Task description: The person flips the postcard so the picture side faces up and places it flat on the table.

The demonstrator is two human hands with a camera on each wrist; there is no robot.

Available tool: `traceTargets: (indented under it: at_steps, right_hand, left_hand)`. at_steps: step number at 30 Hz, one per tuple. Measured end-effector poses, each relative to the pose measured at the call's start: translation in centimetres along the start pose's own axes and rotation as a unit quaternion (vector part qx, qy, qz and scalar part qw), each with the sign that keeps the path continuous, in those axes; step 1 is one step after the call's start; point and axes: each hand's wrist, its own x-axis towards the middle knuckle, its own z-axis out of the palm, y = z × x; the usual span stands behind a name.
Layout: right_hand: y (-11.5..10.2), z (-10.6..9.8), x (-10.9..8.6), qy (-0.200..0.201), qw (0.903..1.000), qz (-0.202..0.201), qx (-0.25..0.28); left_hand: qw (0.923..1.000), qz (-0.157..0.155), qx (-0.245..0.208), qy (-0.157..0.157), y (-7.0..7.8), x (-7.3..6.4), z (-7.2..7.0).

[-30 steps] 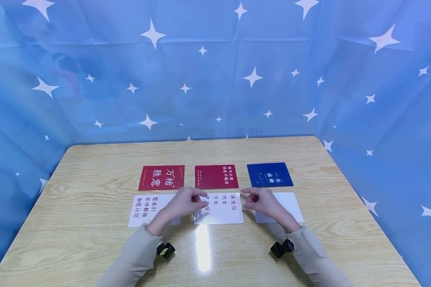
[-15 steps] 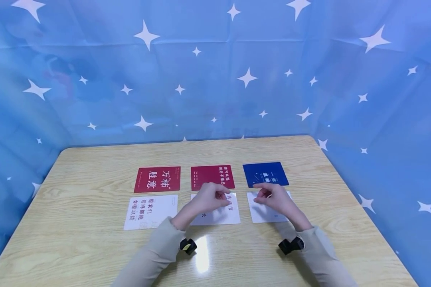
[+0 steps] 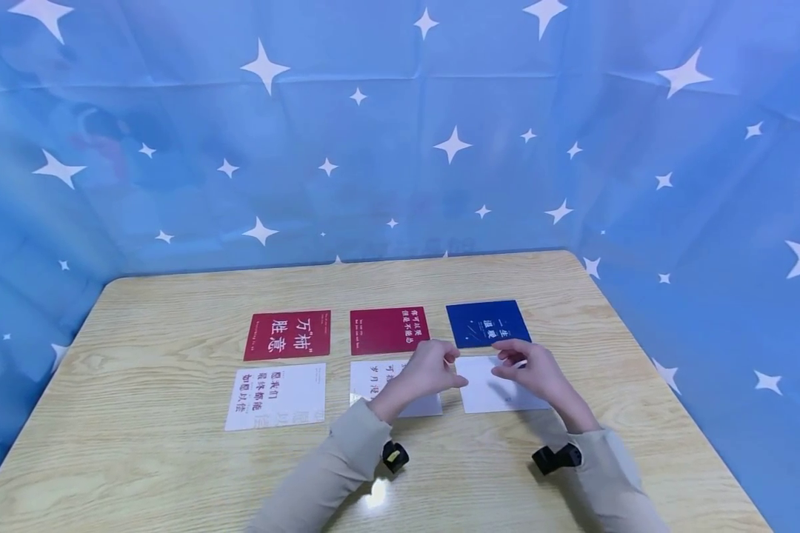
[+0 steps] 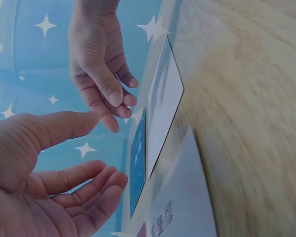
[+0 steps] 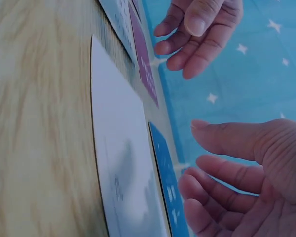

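My left hand (image 3: 427, 370) hovers over the right part of the middle white card (image 3: 367, 385), fingers loosely bent and holding nothing. The right hand (image 3: 533, 369) hangs above the right white card (image 3: 490, 391), also holding nothing. In both wrist views a gap shows between thumb and fingers of each hand. The left wrist view shows the white card (image 4: 163, 103) lying flat below the hands, with a blue card (image 4: 138, 155) beyond it. Small print marks one end of the right white card (image 5: 121, 113) in the right wrist view.
A left white card (image 3: 276, 396) with dark characters lies in the near row. Behind are two red cards, the left (image 3: 287, 334) and the middle (image 3: 383, 331), and the blue card (image 3: 487, 322). The wooden table (image 3: 140, 414) meets a blue starry curtain (image 3: 373, 185).
My left hand has moved right from the left and middle white cards, nearing the right hand. The right hand has shifted slightly right. The view has turned a little; the cards stay put.
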Motion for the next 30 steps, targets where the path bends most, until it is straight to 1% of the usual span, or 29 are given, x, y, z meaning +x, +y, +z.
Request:
traceTargets:
  at_steps: [3, 7, 11, 18, 24, 30]
  right_hand:
    - [0.7, -0.4, -0.2, 0.006, 0.9999, 0.013, -0.004]
    - [1.5, -0.8, -0.5, 0.014, 0.9998, 0.014, -0.006]
    - [2.2, -1.1, -0.6, 0.019, 0.9995, 0.021, -0.015]
    - [2.9, -1.6, -0.7, 0.024, 0.9988, 0.026, -0.032]
    - [3.4, -1.6, -0.6, 0.016, 0.9980, 0.031, -0.053]
    - [3.8, -1.7, -0.6, 0.009, 0.9977, 0.019, -0.064]
  left_hand:
    - [0.9998, -0.005, 0.021, 0.004, 0.1, 0.5, 0.5]
    - [0.9991, -0.005, 0.041, 0.009, 0.2, 1.0, 1.2]
    - [0.9983, -0.012, 0.055, 0.015, 0.2, 1.4, 1.7]
    - [0.9971, -0.044, 0.059, 0.016, 0.4, 1.9, 2.2]
    - [0.9969, -0.049, 0.056, 0.026, 0.3, 2.2, 2.6]
    - [0.9951, -0.052, 0.079, 0.029, 0.4, 2.5, 3.0]
